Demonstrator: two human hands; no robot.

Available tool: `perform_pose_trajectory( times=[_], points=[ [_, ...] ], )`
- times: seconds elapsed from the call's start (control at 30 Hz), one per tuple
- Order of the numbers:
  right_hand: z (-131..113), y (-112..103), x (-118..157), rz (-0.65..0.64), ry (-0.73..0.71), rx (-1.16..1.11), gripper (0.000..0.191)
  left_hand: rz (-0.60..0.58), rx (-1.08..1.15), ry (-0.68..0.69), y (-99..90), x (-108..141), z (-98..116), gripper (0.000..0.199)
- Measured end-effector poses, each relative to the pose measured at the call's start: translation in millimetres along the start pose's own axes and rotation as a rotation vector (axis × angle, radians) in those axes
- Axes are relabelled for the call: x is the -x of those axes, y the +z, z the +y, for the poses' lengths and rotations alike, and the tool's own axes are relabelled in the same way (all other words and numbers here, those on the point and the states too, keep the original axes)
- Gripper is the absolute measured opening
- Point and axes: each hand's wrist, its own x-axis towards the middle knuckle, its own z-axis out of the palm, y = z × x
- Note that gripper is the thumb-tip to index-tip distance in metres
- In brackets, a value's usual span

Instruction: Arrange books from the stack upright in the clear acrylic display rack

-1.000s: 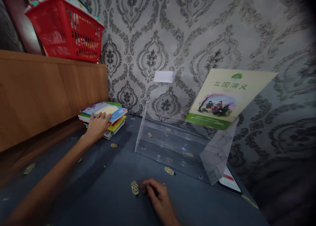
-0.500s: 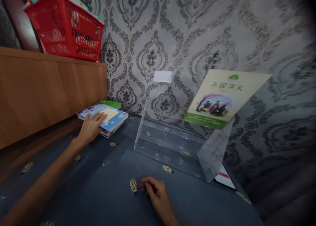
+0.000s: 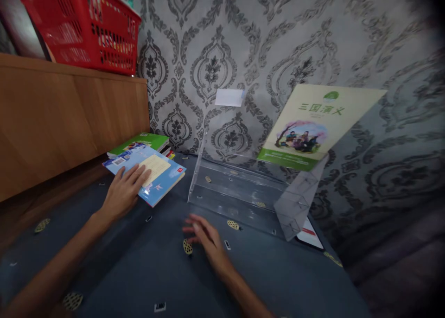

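Observation:
My left hand [image 3: 127, 186] lies with its fingers stretched out over a light blue book [image 3: 166, 172] that has a pale yellow panel on its cover. This book sits askew on a small pile, and its near corner juts past the books below. Behind it shows a green book [image 3: 153, 141]. Over the dark cloth hovers my right hand [image 3: 203, 237], fingers spread and holding nothing. Beyond that hand stands a clear acrylic stepped rack [image 3: 239, 195]. A cream and green book [image 3: 309, 123] leans upright at the rack's right end.
A wooden cabinet [image 3: 73, 128] borders the left side, with a red plastic basket [image 3: 79, 30] on top. Patterned wallpaper [image 3: 212, 44] rises behind. A phone [image 3: 310, 234] lies partly behind the rack's right end. Dark patterned cloth [image 3: 139, 262] covers the surface.
The light blue book has slid toward me and to the right under my left hand, uncovering more of the green book. My right hand has moved forward, and its curled fingers have spread.

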Motion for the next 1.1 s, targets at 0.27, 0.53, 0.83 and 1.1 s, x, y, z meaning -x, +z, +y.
perform_pose_trajectory(
  times=[0.27,0.53,0.83,1.1],
  points=[
    [-27,45,-44,-0.069,0.129,-0.528,0.040,0.116,0.036,0.144,-20.2,43,38,0.053],
    [-17,9,-13,0.101,0.254,-0.419,0.036,0.066,0.392,0.329,-23.8,67,69,0.038],
    [-16,-22,12,-0.011,0.083,-0.478,0.058,0.027,0.653,0.272,-37.9,11,91,0.030],
    [-25,-29,16,0.050,-0.071,0.002,0.050,-0.109,1.315,-0.442,-70.2,-45,118,0.037]
  ],
)
